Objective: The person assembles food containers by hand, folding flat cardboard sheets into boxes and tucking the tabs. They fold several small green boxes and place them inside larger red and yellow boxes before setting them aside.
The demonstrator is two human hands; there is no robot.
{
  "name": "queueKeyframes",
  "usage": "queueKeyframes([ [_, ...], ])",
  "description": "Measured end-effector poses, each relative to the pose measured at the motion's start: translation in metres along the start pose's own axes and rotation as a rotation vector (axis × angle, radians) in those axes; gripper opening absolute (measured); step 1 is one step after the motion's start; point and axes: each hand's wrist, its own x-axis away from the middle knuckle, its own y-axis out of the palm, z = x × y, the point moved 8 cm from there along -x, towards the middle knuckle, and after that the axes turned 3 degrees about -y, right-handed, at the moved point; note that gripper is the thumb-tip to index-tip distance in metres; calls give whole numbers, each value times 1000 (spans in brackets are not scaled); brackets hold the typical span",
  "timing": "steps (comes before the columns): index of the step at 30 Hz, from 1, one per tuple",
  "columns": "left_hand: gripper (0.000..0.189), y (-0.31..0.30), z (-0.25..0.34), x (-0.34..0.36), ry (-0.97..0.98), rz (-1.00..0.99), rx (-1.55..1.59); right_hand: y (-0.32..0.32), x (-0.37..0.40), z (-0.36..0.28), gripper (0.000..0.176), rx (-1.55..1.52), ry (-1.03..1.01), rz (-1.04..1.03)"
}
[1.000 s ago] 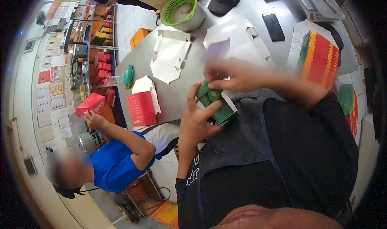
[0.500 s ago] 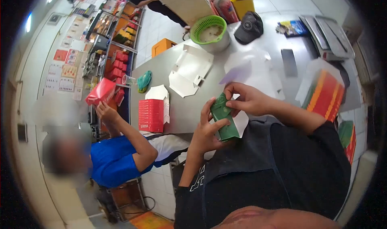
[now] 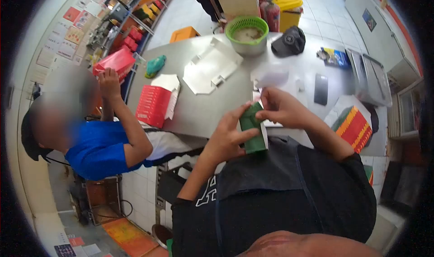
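Held a green box (image 3: 253, 131) in both hands, above the near edge of the table (image 3: 203, 112) and close to the chest. Clasped its left side with the left hand (image 3: 225, 138), fingers curled narrow round the card, thumb laid across the front face. Pinched its far upper corner with the right hand (image 3: 281, 108), fingertips pressed together on the card there. Had the green box upright and a little tilted, with a white inner face showing along its right edge.

Looked down on red boxes (image 3: 153, 105) stacked on the table well left of the hands, a white flap open on top of them. Farther off, looked on flat white blanks (image 3: 210, 67) spread on the steel, and a smaller white sheet (image 3: 270, 75) just beyond the right hand, too blurred to tell more. At the far edge, faced a green colander (image 3: 246, 24) set in a metal bowl, with a dark cap (image 3: 289, 35) just right of it. To the right, had a black phone (image 3: 321, 89) lying flat and, nearer, a pile of red and orange cartons (image 3: 355, 127).

Shared the table with a co-worker (image 3: 97, 148) in a blue shirt at the left, hand (image 3: 110, 78) raised and closed on a red carton (image 3: 114, 61).
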Motion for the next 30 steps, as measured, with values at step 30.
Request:
queueKeyframes([
  [30,39,-14,-3,8,92,194,-133,9,-8,20,17,-174,162,86],
])
